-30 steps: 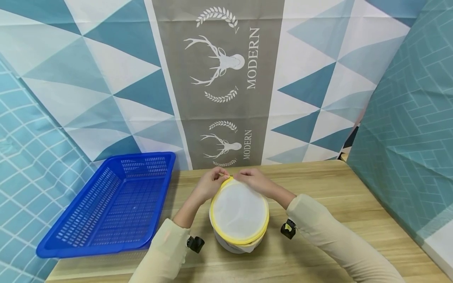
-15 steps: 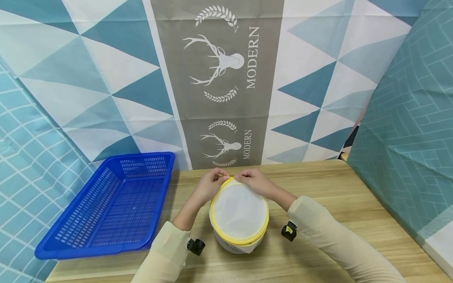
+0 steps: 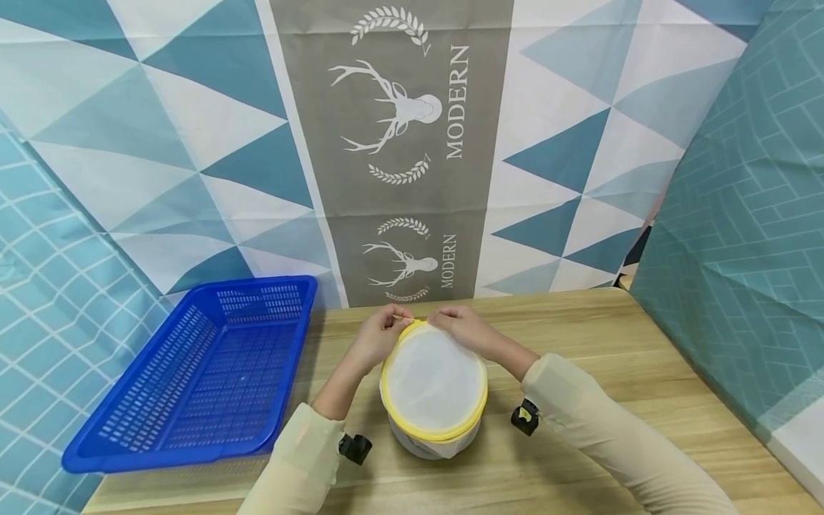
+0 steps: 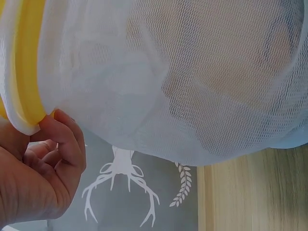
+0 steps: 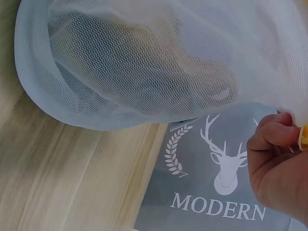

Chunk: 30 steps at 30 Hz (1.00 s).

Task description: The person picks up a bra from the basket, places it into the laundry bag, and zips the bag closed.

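A round white mesh laundry bag (image 3: 436,383) with a yellow-trimmed rim stands upright on the table, its flat white top facing up. At the rim's far side my left hand (image 3: 378,337) pinches the yellow edging (image 4: 30,62) between thumb and forefinger. Close beside it, on the right, my right hand (image 3: 468,333) pinches the same rim; the right wrist view has these fingers (image 5: 274,134) on the white fabric by a bit of yellow. Through the mesh side (image 4: 231,62) blurred brownish and dark contents show, too hazy to identify.
A blue perforated plastic basket (image 3: 238,386) is at the left, partly past the table's left edge. The wooden table (image 3: 579,343) extends to the right. A patterned cloth backdrop (image 3: 412,200) rises behind the table, with teal cloth (image 3: 747,250) along the right side.
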Available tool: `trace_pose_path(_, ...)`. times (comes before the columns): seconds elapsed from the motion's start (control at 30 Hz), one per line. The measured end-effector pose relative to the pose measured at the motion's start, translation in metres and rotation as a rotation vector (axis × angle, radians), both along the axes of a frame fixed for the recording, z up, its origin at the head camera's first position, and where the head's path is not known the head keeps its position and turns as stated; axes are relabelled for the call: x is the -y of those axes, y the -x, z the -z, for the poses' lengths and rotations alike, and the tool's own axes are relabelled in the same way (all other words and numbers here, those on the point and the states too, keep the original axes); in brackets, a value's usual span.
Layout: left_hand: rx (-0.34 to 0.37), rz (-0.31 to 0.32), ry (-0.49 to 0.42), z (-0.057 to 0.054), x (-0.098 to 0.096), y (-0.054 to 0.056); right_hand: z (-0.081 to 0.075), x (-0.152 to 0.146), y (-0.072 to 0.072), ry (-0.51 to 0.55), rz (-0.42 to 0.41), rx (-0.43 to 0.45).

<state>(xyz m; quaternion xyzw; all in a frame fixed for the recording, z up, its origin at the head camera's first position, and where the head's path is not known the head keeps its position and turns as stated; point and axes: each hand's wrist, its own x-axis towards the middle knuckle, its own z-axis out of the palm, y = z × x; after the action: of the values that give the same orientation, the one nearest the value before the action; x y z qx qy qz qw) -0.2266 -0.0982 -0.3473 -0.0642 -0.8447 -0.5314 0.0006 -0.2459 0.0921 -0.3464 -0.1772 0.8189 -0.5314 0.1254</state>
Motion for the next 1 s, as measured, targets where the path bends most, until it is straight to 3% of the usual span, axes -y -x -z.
trace_pose_path(0.37, 0.001, -0.085, 0.059, -0.001, 0.008, 0.001, 0.003, -0.007, -0.004, -0.112, 0.005, -0.091)
trace_pose_path(0.67, -0.019, -0.068, 0.112, -0.01, 0.008, 0.001, 0.001, -0.008, -0.009, -0.072, 0.016, -0.054)
trace_pose_path(1.0, -0.009, -0.006, 0.133, -0.023, 0.01, 0.0, -0.007, -0.006, -0.018, -0.023, 0.042, 0.012)
